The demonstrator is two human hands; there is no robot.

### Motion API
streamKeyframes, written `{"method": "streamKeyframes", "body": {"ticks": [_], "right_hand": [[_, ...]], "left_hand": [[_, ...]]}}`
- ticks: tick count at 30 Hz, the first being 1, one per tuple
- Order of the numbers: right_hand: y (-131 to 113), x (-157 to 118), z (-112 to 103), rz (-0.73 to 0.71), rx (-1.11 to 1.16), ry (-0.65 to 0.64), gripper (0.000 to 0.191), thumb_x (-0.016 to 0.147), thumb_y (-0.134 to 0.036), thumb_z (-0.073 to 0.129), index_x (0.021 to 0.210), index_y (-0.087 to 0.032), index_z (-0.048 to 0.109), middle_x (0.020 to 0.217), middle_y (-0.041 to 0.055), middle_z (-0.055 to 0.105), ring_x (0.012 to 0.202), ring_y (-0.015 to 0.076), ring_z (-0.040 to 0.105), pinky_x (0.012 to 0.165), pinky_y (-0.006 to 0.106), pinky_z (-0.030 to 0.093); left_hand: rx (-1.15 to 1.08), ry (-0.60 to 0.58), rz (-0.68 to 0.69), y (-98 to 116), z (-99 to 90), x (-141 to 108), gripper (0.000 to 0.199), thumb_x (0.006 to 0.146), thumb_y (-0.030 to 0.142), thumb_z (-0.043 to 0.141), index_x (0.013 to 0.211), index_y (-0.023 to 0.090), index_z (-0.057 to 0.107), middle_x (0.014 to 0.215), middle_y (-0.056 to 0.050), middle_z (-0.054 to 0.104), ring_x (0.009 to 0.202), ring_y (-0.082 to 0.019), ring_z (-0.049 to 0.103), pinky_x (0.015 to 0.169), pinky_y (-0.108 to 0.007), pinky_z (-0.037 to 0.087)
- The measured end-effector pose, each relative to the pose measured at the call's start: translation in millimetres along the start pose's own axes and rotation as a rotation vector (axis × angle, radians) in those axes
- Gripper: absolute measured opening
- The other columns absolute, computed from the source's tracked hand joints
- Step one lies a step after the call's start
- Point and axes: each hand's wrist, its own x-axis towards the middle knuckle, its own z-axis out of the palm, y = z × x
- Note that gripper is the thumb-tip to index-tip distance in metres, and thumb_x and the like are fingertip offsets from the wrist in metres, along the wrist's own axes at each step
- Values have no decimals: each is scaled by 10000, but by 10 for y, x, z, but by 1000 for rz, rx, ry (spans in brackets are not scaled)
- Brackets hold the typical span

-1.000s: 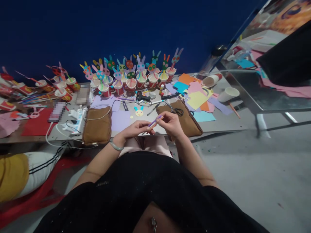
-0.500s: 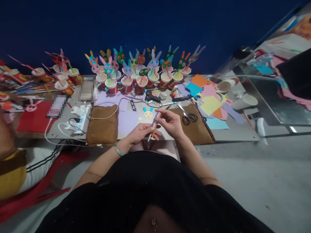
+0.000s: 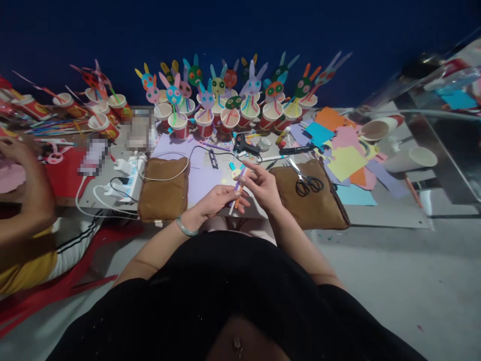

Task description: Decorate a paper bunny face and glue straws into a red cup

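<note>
In front of my body both hands are on a slim white stick (image 3: pixel 232 206) with purple and orange strips against it; its exact kind is unclear. My left hand (image 3: pixel 220 198) pinches the stick near its middle between thumb and fingers. At its upper end, my right hand (image 3: pixel 263 186) closes thumb and index finger on the purple and orange part. Just beyond the fingers lies a cream paper rabbit face (image 3: pixel 236 173) with blue ears, partly hidden by my right hand. Black-handled scissors (image 3: pixel 306 184) rest on the right brown cushion (image 3: pixel 323 210).
Several paper cups (image 3: pixel 205 124) with rabbit faces line the back. A black glue gun (image 3: pixel 246 145) lies before them. Coloured paper (image 3: pixel 345 163) is heaped right. Left are a brown cushion (image 3: pixel 163 193), a power strip (image 3: pixel 131 175) with cables, and another person's arm (image 3: pixel 32 185).
The camera view has shifted, so the tabletop things on the right appear farther right. My hands keep hold of the stick with little change. The other person's arm has come into view at left.
</note>
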Motion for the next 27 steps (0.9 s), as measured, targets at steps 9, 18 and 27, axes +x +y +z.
{"method": "streamKeyframes", "body": {"ticks": [9, 18, 27], "right_hand": [[36, 135, 91, 221, 49, -55, 527, 773, -650, 738, 982, -167, 757, 872, 72, 781, 659, 129, 648, 515, 214, 466], [93, 166, 172, 234, 106, -47, 544, 761, -667, 723, 993, -176, 750, 897, 79, 789, 672, 131, 639, 508, 206, 445], [146, 163, 87, 307, 163, -68, 526, 773, -650, 722, 1036, -195, 752, 898, 67, 792, 621, 118, 628, 469, 192, 423]], "left_hand": [[-94, 70, -58, -65, -60, 131, 572, 738, 632, 785, 836, 72, 727, 771, -142, 766, 673, -184, 724, 709, -299, 540], [-20, 140, -59, -139, -122, 71, 537, 730, 582, 815, 893, 78, 729, 796, -122, 777, 608, -126, 681, 584, -212, 464], [-93, 115, -73, -215, -56, 127, 562, 738, 580, 808, 962, 84, 670, 838, -145, 784, 699, -194, 742, 726, -310, 545]]}}
